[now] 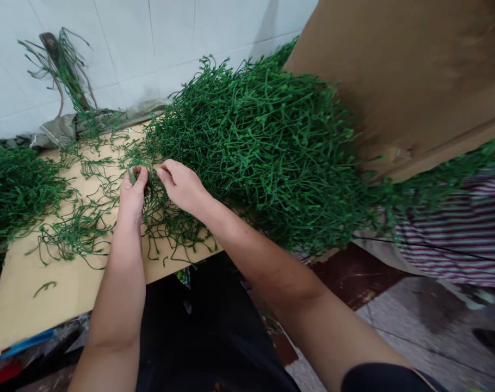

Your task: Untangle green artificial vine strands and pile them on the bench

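My left hand [132, 191] and my right hand [181, 187] meet over a cardboard sheet [47, 283] at the left edge of a big heap of green plastic stems [264, 147]. Both hands pinch the same thin green stem [143, 166] between thumb and fingers, with its branches trailing below onto the cardboard. More loose stems [76, 234] lie scattered just left of my left hand.
A second pile of green stems [14, 190] lies at the far left. A large brown cardboard box [414, 71] leans at the upper right, above a striped cloth [447, 234]. White tiled wall [149, 43] behind. Floor [394, 321] at the lower right.
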Available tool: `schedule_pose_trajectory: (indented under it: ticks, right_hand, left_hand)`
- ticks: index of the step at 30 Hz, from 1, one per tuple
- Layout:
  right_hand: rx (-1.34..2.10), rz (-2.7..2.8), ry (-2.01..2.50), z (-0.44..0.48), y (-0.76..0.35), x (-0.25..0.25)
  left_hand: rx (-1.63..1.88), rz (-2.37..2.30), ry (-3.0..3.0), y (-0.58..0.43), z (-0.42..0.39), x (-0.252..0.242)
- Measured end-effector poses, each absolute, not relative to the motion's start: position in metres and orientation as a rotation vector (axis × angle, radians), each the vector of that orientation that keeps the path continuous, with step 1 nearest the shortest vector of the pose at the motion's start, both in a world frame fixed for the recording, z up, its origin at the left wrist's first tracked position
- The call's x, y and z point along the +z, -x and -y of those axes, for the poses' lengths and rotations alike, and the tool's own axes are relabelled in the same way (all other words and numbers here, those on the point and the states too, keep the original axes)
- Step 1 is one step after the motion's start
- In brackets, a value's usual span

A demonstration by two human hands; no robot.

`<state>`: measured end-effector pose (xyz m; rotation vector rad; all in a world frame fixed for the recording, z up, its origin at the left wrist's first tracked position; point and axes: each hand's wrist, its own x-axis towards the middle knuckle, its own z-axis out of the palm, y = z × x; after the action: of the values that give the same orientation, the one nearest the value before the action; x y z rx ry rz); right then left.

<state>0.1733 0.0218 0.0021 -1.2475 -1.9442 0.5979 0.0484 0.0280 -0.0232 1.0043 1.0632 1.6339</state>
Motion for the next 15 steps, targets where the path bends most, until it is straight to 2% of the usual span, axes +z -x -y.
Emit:
schedule_pose_trajectory:
  ticks: [7, 15]
  right_hand:
    - [0.546, 2.025, 1.246, -0.018, -0.176, -0.005]
    - [0.534, 1.95, 1.252, -0.001, -0.167, -0.008]
  left_hand:
    - [1.559, -0.96, -1.013, -0.051, -0.023, -0.019]
    - [1.597, -1.086, -0.98, -0.047, -0.025, -0.019]
